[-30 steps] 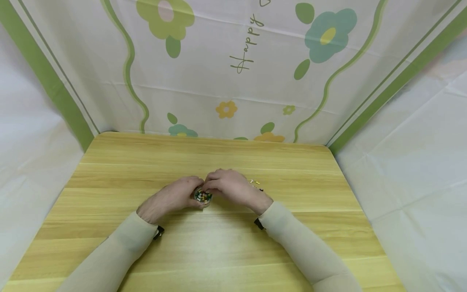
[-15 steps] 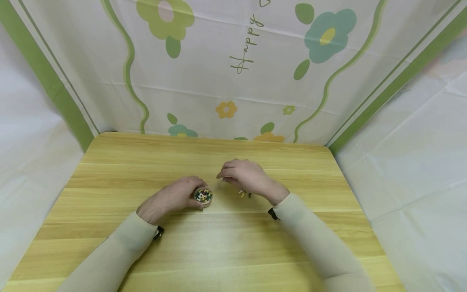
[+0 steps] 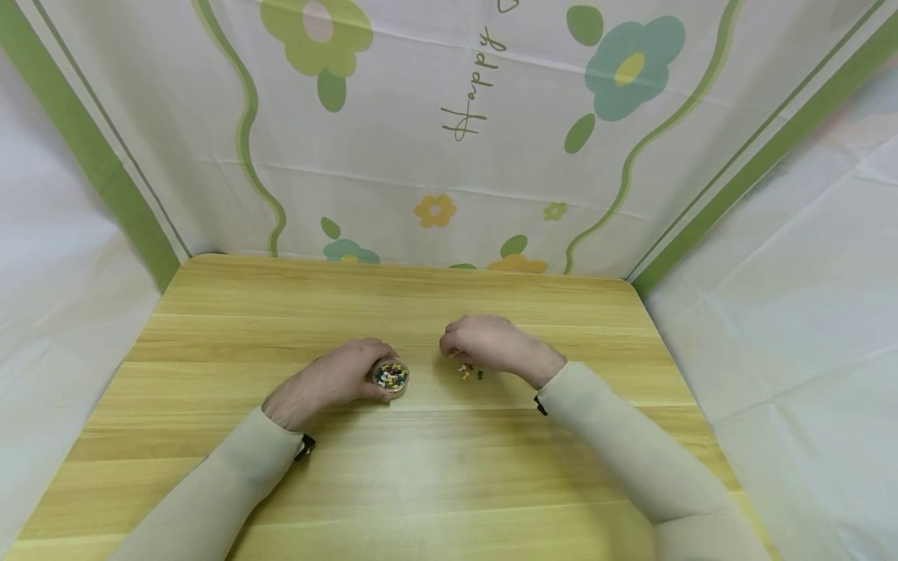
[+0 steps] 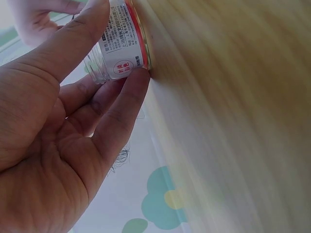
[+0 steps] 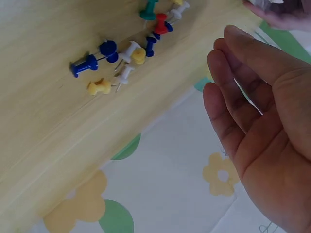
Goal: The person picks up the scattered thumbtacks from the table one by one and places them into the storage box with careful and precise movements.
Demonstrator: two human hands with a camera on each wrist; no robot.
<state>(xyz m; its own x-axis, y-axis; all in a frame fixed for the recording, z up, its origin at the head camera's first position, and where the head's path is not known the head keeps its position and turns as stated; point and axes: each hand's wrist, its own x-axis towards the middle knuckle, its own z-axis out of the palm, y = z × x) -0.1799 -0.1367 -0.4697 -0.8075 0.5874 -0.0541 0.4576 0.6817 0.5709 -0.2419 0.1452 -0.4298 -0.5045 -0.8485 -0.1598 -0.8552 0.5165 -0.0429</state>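
Note:
My left hand (image 3: 345, 372) grips a small clear jar (image 3: 390, 377) of coloured pushpins, with the thumb on the near side and the fingers on the far side. In the left wrist view the jar bears a white printed label (image 4: 119, 36) and stands on the table. To the right of it, my right hand (image 3: 487, 343) hovers at a group of loose pushpins (image 3: 466, 375). In the right wrist view those pushpins are blue (image 5: 83, 65), yellow (image 5: 99, 87), white, red and green. The right fingers (image 5: 228, 104) are loosely bent, and nothing shows between them and the thumb.
The wooden table (image 3: 421, 483) reaches to a white curtain (image 3: 393, 156) with a flower print at the back. White sheets also hang along the left and right sides. The loose pushpins have bare metal points.
My right hand has left the jar's mouth and moved right, then down over the loose pushpins. My left hand and the jar have stayed in place.

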